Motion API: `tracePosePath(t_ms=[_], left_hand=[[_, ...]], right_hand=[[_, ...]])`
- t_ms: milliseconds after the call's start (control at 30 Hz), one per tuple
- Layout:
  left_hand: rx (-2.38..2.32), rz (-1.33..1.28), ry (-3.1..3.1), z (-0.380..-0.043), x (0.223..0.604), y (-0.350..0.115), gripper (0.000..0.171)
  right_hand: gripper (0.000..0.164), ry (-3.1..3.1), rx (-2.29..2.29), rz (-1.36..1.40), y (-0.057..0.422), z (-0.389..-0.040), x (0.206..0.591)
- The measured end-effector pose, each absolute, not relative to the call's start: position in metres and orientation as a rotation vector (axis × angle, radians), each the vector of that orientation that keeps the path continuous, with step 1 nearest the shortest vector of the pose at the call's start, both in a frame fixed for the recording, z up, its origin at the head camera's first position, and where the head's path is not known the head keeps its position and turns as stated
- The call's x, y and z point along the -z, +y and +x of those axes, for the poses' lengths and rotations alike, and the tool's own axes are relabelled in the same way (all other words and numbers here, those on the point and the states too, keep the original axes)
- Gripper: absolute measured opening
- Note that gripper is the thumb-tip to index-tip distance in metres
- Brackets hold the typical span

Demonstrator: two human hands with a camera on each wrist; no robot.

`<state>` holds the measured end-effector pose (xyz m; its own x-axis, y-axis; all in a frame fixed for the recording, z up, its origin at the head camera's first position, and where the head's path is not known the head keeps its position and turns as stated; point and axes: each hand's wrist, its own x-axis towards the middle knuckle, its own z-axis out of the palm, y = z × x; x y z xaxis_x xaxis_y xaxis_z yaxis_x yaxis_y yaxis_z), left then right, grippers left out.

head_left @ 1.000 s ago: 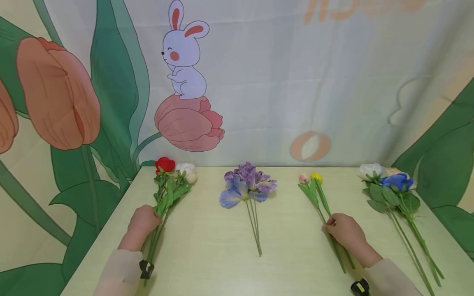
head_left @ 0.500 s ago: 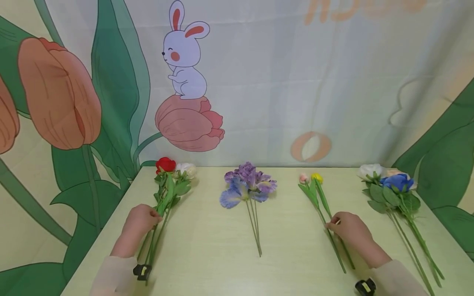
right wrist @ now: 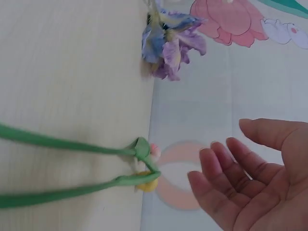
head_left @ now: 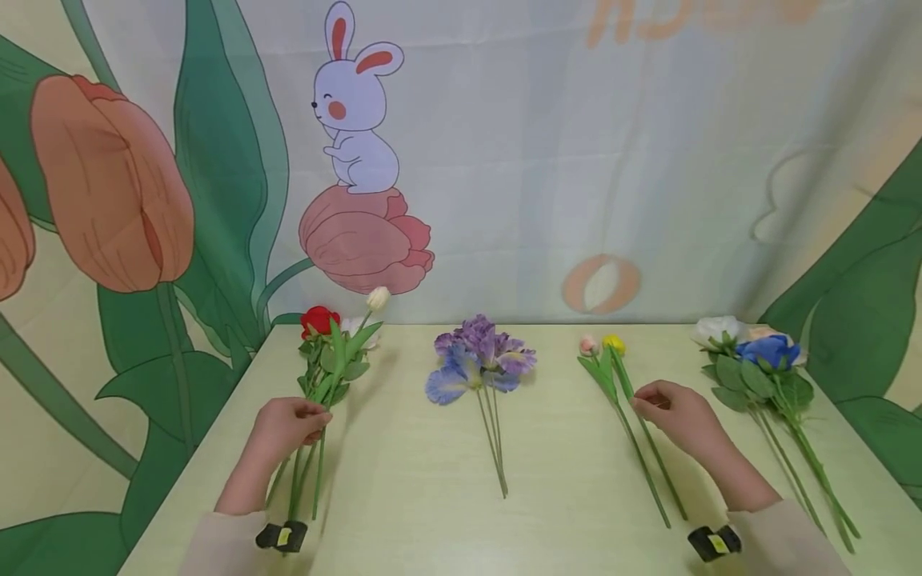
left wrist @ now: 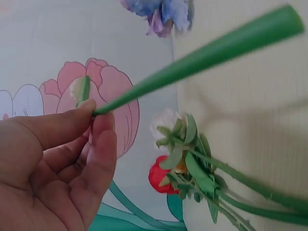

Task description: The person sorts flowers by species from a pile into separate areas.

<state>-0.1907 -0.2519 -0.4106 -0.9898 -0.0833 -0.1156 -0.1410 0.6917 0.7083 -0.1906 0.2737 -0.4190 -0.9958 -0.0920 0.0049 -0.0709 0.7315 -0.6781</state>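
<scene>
A white tulip is raised above the flowers at the left of the table, its green stem pinched between the thumb and fingers of my left hand. Below it lie a red rose and a pale flower, partly covered by leaves in the head view. On the right, my right hand hovers over the stems of a pink tulip and a yellow tulip. The right wrist view shows its fingers loosely bent and apart, holding nothing.
Purple and blue irises lie mid-table. At the right edge are a blue rose, a white rose and a peach flower partly behind. A printed cloth hangs along the table's back edge.
My left hand has lifted the white tulip up out of the left group and slightly rightward. The right hand has risen off the tulip stems, which stay on the table.
</scene>
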Motion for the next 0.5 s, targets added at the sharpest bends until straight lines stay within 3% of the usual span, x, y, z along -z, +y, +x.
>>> tracePosePath(t_ms=[233, 500], left_hand=[[-1.434, -0.161, 2.724, -0.190, 0.406, -0.228, 0.030], [-1.647, -0.097, 2.638, -0.189, 0.403, -0.185, 0.025]], right_hand=[[0.036, 2.787, 1.382, -0.188, 0.250, -0.196, 0.415], [0.036, 2.573, 1.592, -0.279, 0.214, -0.195, 0.404]])
